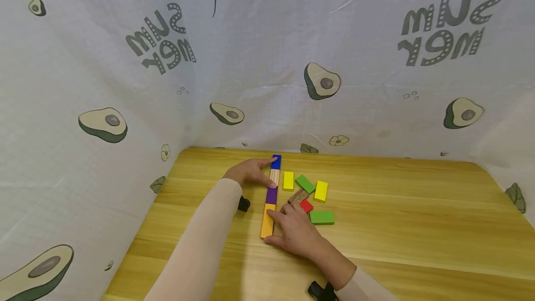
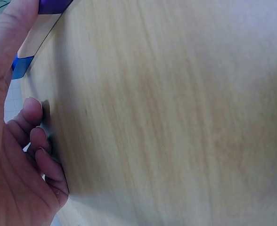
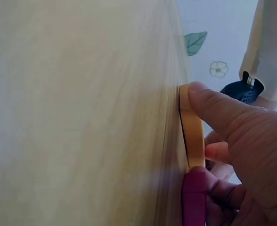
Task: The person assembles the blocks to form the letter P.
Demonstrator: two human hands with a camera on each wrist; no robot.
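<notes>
Four-sided wooden blocks form a straight row on the table: a blue block (image 1: pixel 276 165) at the far end, a plain wood block (image 1: pixel 273 177), a purple block (image 1: pixel 271 195) and an orange block (image 1: pixel 266 226) nearest. My left hand (image 1: pixel 249 171) touches the far part with its index finger on the blue block and its thumb near the joint of plain wood and purple. With thumb at the near end and index finger near the purple block, my right hand (image 1: pixel 297 231) pinches the orange block; the right wrist view shows the thumb on the block's end (image 3: pixel 185 96).
Right of the row lie yellow blocks (image 1: pixel 288 181) (image 1: pixel 321 191), green blocks (image 1: pixel 305 184) (image 1: pixel 322 218), a brown block (image 1: pixel 298 196) and a red block (image 1: pixel 306 206), partly behind the right hand. A patterned white cloth (image 1: pixel 267 120) hangs behind the wooden table (image 1: pixel 397 226).
</notes>
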